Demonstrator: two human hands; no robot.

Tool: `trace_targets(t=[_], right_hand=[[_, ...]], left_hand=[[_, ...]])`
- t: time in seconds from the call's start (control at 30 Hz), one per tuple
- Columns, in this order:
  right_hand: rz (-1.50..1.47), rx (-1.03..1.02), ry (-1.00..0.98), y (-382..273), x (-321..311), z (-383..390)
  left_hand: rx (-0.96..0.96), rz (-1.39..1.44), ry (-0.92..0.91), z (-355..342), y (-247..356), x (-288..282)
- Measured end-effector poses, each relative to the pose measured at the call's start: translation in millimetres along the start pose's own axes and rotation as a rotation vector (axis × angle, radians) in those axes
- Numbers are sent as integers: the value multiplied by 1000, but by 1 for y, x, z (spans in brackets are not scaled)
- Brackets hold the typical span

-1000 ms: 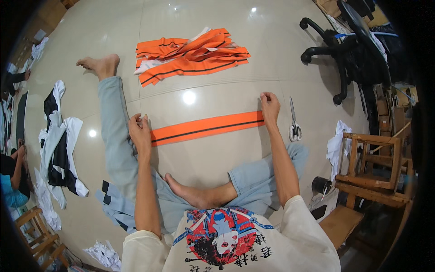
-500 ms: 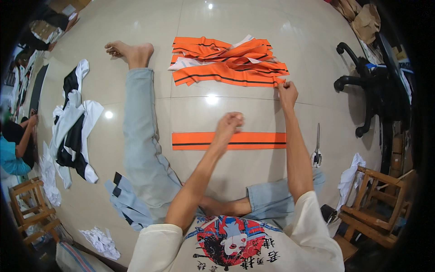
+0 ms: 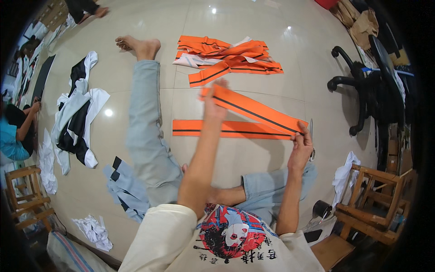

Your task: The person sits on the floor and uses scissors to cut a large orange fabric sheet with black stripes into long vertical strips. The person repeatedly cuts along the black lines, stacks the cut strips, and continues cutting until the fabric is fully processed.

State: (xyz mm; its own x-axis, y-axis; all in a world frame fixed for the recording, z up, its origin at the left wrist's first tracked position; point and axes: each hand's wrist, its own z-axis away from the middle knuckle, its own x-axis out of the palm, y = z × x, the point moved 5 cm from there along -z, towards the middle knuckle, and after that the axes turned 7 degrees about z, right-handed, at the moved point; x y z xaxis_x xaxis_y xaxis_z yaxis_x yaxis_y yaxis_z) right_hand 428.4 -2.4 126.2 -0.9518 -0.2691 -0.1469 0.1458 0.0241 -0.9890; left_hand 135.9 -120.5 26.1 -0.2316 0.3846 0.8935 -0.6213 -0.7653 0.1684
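An orange fabric strip with a black line [image 3: 256,108] stretches slantwise between my hands. My left hand [image 3: 215,105], slightly blurred, is closed at its far left end. My right hand [image 3: 301,148] pinches the near right end between thumb and fingers. Beneath it, a similar orange strip [image 3: 195,128] lies flat on the floor, its right end just under my right hand. Farther off is a loose pile of orange strips [image 3: 253,67], overlapping, with some white undersides showing. Scissors [image 3: 312,154] lie beside my right hand, partly hidden by it.
My outstretched leg [image 3: 146,104] bounds the left side. Beyond it lie black and white fabric pieces [image 3: 77,118] and a grey-blue bundle [image 3: 129,188]. A black chair base [image 3: 355,86] and a wooden stool [image 3: 369,199] stand at right. Another person [image 3: 16,131] sits far left.
My right hand has drawn a strip from the pile toward me. My left hand has moved up and taken its other end. The view has shifted slightly.
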Motion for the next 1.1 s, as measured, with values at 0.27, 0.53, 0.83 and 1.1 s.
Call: trace_targets(t=[0.27,0.53,0.83,1.1], right_hand=[[232,64,14,35,-42,-9],[642,-289,-10,111,-30,-48],[746,-330,-7,112,-18,-40],[696,-359,4,113,-17,-35]], left_hand=[[170,-715,78,73,145,-38],[307,-1336,130,93,169,-92],[597,-1763,89,96,160,-81],[574,-1887,145,89,165,-99]])
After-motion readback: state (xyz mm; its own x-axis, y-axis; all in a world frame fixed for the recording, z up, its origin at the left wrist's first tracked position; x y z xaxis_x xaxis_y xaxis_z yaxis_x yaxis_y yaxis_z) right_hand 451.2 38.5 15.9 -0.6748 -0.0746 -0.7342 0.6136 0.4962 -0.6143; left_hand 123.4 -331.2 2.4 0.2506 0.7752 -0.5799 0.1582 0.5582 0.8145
